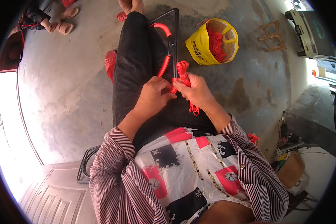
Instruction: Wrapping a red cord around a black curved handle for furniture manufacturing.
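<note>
A black metal frame (176, 41) lies along my lap, with red cord wound tightly round parts of its curved bar (163, 28). My left hand (152, 95) is closed, its fingertips pinching the red cord at the near end of the frame. Right beside it, my right hand (198, 89) grips a bundle of red cord (182, 68). Part of the bundle sticks up beyond the fingers, and loose loops (193, 108) hang below them. My fingers hide just how the cord passes round the bar there.
On the floor ahead to the right stands a yellow bag (198, 46) with more red cord inside. Farther right is a small wooden stool (272, 36). Another black frame (86, 164) rests near the door at left. Another person's feet in sandals (65, 28) show at far left.
</note>
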`<state>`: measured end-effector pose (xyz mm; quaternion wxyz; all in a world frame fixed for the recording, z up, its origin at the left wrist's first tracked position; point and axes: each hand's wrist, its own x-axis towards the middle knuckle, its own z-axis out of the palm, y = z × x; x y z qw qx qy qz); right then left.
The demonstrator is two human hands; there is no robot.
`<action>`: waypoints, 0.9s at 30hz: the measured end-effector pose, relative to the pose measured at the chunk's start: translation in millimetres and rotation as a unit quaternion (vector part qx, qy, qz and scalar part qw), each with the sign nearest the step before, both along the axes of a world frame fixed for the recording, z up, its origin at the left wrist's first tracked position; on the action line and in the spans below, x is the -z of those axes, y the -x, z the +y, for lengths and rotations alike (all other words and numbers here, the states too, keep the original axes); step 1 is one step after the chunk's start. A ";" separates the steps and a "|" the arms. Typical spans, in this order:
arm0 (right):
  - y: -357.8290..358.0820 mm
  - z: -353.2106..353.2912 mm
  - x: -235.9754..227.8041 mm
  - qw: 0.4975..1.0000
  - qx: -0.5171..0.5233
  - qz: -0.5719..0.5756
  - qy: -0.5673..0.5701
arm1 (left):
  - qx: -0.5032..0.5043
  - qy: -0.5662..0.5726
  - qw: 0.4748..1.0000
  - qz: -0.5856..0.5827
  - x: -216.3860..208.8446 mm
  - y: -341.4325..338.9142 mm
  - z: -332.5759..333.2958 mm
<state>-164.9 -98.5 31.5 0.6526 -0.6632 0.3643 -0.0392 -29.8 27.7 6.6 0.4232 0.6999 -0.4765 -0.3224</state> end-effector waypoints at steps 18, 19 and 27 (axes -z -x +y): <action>32.2 -1.3 -27.0 0.920 -0.038 -0.233 -0.312 | 0.054 0.158 0.977 0.130 -54.5 12.0 -16.2; 31.2 4.8 -21.8 0.915 -0.036 -0.247 -0.318 | 0.028 0.098 0.942 0.319 -69.0 20.1 -16.6; 45.9 -3.8 -14.0 0.883 -0.094 -0.290 -0.356 | -0.223 0.329 0.745 0.535 -87.5 -46.7 -16.9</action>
